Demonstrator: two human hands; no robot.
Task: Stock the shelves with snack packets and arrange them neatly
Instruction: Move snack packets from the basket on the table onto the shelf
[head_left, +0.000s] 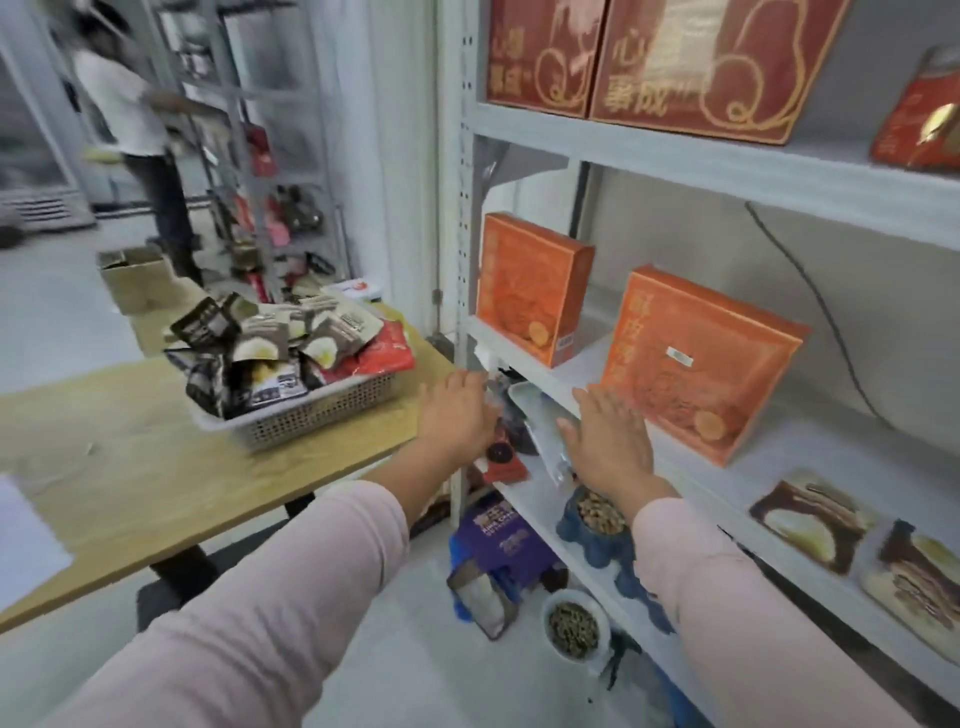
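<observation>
Both hands reach forward, palms down, toward the front edge of the shelf (810, 447); the left hand (457, 415) has its fingers straight and together, gripping nothing, and the right hand (608, 441) lies just as flat, fingers spread a little, over the shelf edge; between them sits a clear item (535, 415), too blurred to name, and I cannot tell whether either hand touches it. The packets (260, 338) to be stocked are heaped in a basket (322, 415) on the table (130, 441) to the left, well apart from the shelf – dark and cream ones in front, red ones at the back right. On the shelf two orange boxes (696, 364) stand upright, one behind the right hand and one farther left; two flat packs (815, 519) lie face up to the right, side by side. Red boxes (675, 62) fill the level above; a blue bowl (597, 514) of nuts sits on the level below, under the right wrist. A person (135, 119) stands at other shelving in the far left background – blurred.
</observation>
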